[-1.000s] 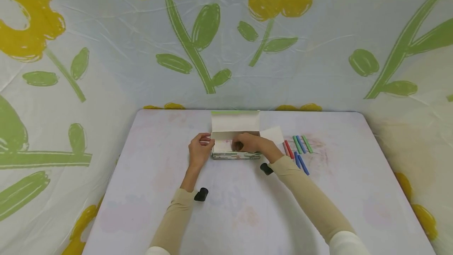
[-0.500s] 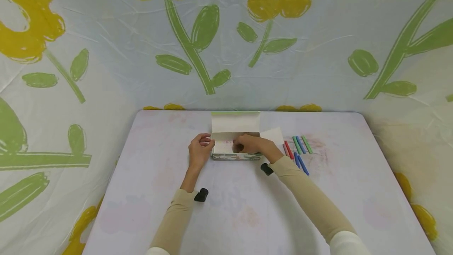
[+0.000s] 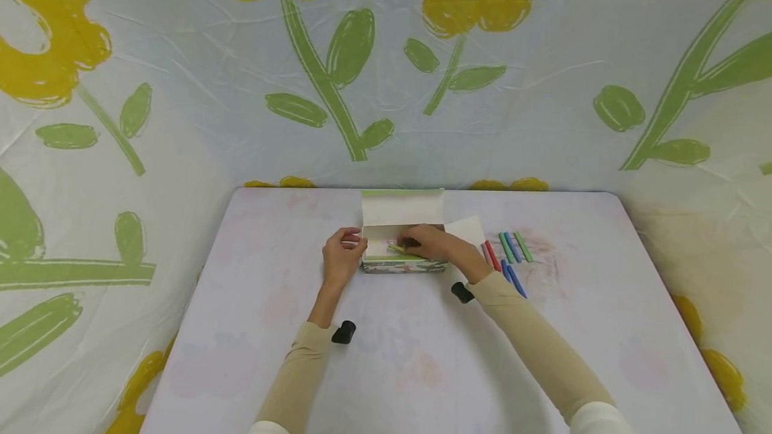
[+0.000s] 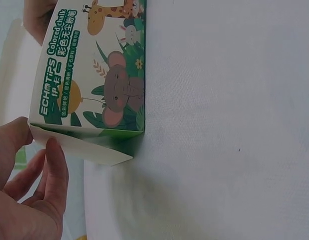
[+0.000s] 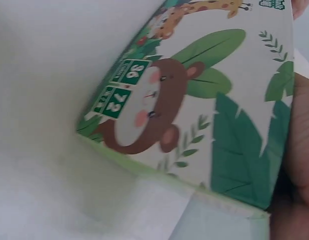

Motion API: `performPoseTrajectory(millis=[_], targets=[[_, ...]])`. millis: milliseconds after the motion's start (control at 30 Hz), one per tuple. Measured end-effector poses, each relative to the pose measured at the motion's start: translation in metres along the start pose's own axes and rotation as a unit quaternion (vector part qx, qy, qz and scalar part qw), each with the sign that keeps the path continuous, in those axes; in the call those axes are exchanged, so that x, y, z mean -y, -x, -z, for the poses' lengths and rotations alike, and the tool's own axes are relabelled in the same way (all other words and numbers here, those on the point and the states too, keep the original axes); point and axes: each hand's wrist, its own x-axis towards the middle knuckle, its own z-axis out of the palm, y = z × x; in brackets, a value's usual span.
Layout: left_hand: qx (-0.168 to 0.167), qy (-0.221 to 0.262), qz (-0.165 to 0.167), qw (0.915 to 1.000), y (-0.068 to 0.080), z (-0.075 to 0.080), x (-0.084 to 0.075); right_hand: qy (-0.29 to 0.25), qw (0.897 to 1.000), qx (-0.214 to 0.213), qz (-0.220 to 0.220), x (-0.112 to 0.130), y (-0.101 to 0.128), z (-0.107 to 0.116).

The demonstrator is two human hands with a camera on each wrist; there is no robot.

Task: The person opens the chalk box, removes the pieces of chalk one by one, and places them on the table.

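Open chalk box (image 3: 403, 256) at mid-bench (image 3: 386, 353), lid flap standing up behind. Yellow-green chalk stick (image 3: 396, 248) over the box's open top, pinched in the right hand (image 3: 435, 244). Left hand (image 3: 340, 256) against the box's left end, fingers curled at the end flap (image 4: 89, 150). Red, green and blue chalk sticks (image 3: 505, 253) loose on the bench just right of the box.

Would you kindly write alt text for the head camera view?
A person's right hand reaches into an open chalk box on a pale table, pinching a yellow-green chalk stick, while the left hand steadies the box's end. Red, green and blue chalk sticks lie to the right.
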Motion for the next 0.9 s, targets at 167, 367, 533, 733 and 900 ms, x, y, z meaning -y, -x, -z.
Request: performPoseTrajectory(millis=[167, 367, 533, 733, 900], targets=[[-0.002, 0.000, -0.002, 1.0000, 0.001, -0.001, -0.001, 0.005, 0.998, -0.051, 0.034, -0.004, 0.005, -0.002], [-0.006, 0.001, -0.011, 0.9999, 0.000, -0.002, 0.000, 0.026, 0.993, -0.106, 0.051, -0.006, 0.010, -0.003], [-0.006, -0.003, -0.009, 0.9999, 0.000, -0.001, 0.001, -0.039, 0.986, -0.157, 0.037, -0.006, 0.018, 0.002], [-0.007, -0.006, -0.007, 0.9999, 0.000, -0.001, 0.001, -0.132, 0.969, -0.206, 0.013, -0.009, 0.031, 0.012], [-0.002, -0.010, -0.004, 0.9999, -0.001, -0.001, 0.000, -0.155, 0.957, -0.246, -0.002, -0.011, 0.046, 0.023]])
